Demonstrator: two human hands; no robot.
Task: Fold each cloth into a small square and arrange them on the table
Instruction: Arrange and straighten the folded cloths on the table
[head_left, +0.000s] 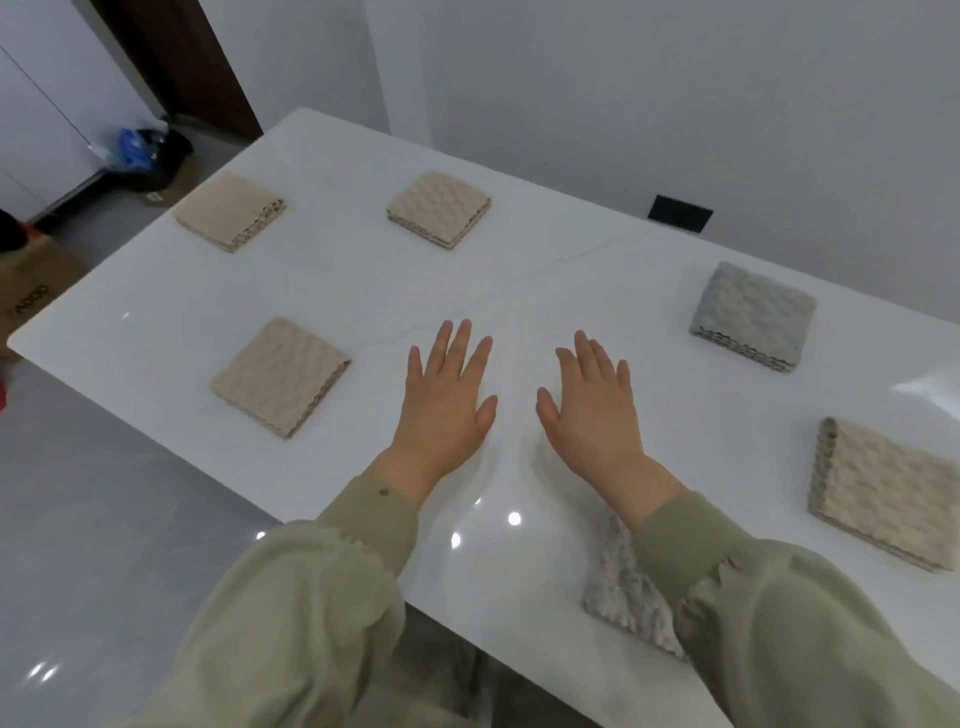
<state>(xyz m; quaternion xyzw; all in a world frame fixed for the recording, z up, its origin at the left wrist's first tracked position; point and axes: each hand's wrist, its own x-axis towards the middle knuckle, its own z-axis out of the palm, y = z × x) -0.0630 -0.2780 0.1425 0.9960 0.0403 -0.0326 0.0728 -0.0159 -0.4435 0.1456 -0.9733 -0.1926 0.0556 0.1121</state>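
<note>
From the head view, six cloths lie well apart on the white worktop (545, 260), each with its edges roughly in line with the worktop's edges, so they read as diamonds from here. Three beige squares sit to the left: the far-left beige cloth (228, 210), the far-middle beige cloth (439, 208) and the near-left beige cloth (280, 374), whose layered open edges face right and toward the person. To the right lies the grey cloth (753, 317), its stacked edges turned toward the near side. The near-right beige cloth (888, 493) looks more oblong, its long axis running from upper left to lower right, with a folded edge at its left end. A speckled cloth (618, 587) lies by the near edge, partly hidden under the right sleeve (727, 582). Between the cloths, the left hand (447, 400) and right hand (592, 410) are held palm down over bare worktop, fingers straight and spread, holding nothing; whether they touch the surface is unclear. A black panel (679, 213) sits at the wall behind. On the floor to the left stand a cardboard box (31, 291) and some bags (140, 150).
</note>
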